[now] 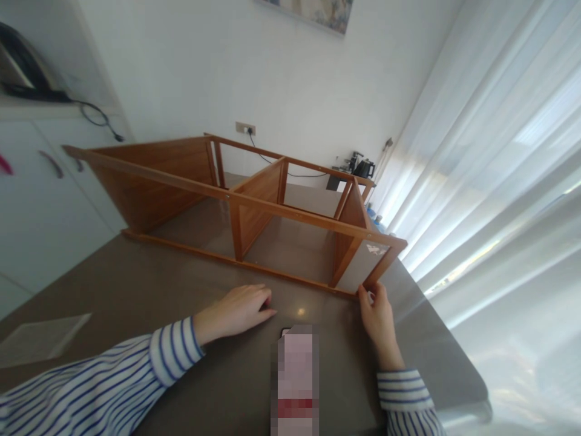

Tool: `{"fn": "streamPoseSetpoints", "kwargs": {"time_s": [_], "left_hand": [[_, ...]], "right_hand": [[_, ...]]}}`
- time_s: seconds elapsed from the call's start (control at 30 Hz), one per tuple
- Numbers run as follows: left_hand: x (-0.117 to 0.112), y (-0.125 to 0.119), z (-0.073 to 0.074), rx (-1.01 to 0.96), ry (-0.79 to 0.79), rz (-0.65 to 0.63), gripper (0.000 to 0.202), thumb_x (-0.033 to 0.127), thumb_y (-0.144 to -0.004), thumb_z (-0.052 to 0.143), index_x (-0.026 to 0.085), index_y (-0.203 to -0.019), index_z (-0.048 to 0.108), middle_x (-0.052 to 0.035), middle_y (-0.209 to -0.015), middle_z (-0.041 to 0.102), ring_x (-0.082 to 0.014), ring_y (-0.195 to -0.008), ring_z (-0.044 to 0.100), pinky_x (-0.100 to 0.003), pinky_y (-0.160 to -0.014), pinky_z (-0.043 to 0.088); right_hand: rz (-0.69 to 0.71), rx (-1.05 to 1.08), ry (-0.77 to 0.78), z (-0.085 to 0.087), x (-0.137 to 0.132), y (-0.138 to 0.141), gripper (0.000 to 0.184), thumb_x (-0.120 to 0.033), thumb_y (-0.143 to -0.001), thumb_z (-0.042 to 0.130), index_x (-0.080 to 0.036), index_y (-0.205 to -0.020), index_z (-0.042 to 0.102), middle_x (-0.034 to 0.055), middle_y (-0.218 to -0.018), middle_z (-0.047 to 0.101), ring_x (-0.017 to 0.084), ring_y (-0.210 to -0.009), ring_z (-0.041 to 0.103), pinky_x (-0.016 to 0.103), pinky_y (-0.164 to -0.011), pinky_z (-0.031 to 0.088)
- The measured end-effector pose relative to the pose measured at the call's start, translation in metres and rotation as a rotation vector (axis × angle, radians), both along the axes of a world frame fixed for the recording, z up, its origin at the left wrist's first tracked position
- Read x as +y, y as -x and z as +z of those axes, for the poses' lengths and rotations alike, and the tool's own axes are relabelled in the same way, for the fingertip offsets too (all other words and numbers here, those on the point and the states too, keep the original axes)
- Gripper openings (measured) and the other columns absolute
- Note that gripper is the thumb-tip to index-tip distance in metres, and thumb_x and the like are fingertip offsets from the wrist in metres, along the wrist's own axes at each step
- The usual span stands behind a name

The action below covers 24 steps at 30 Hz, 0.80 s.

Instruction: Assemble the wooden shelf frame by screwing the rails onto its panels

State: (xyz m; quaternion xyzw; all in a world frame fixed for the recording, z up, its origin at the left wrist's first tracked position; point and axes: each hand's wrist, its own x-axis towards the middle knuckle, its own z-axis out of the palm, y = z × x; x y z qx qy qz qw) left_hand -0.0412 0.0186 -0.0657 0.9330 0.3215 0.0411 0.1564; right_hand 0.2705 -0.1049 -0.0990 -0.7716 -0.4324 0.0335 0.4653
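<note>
A brown wooden shelf frame (254,203) lies on its side on a grey-brown table (149,290). My right hand (377,318) is closed in a pinch at the near right foot of the frame, thumb and fingers on the wood. My left hand (238,310) rests on the table just in front of the frame's lower rail, fingers curled downward with a small reddish thing showing at the fingertips. Both arms wear blue-and-white striped sleeves.
A flat pale sheet (43,338) lies on the table at the left. White cabinets (40,206) stand on the left, a sheer curtain (499,181) on the right. A black kettle (365,168) sits on a small far table. The table edge (454,345) curves near my right arm.
</note>
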Motion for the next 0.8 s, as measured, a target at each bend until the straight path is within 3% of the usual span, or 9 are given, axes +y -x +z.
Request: {"fn": "streamPoseSetpoints", "kwargs": {"time_s": [0.13,0.33,0.63,0.8], "left_hand": [[0.002,-0.002,-0.011,-0.01,-0.013,-0.046,0.026,0.035,-0.092,0.042,0.018,-0.085,0.06,-0.0072,-0.089,0.064,-0.0194,-0.076,0.061,-0.031,-0.07,0.042],[0.0,-0.003,-0.016,0.007,-0.075,-0.072,0.028,0.031,-0.094,0.036,0.018,-0.087,0.06,-0.0069,-0.09,0.063,-0.0186,-0.077,0.06,-0.031,-0.072,0.044],[-0.004,-0.003,-0.013,0.024,-0.137,-0.109,0.025,0.026,-0.092,0.035,0.017,-0.085,0.058,-0.0069,-0.088,0.061,-0.0178,-0.075,0.058,-0.031,-0.073,0.044],[-0.004,-0.009,-0.001,-0.033,-0.043,-0.101,0.022,0.027,-0.09,0.039,0.018,-0.085,0.058,-0.0047,-0.088,0.062,-0.0162,-0.075,0.059,-0.028,-0.071,0.043]], "right_hand": [[-0.093,-0.062,-0.074,0.004,-0.007,0.002,0.055,-0.051,-0.086,0.046,-0.013,-0.125,0.049,0.0186,-0.123,0.059,0.028,-0.111,0.056,0.042,-0.091,0.044],[-0.176,-0.161,-0.193,0.007,-0.016,0.007,0.05,-0.046,-0.088,0.046,-0.014,-0.126,0.05,0.0176,-0.122,0.058,0.029,-0.108,0.057,0.046,-0.091,0.046],[-0.163,-0.316,-0.322,0.01,-0.016,0.017,0.037,-0.035,-0.089,0.046,-0.015,-0.119,0.053,0.0153,-0.118,0.059,0.026,-0.111,0.056,0.049,-0.094,0.046],[-0.135,-0.355,-0.375,0.014,-0.02,0.021,0.03,-0.031,-0.089,0.046,-0.016,-0.114,0.054,0.0149,-0.115,0.06,0.026,-0.112,0.055,0.049,-0.095,0.045]]}}
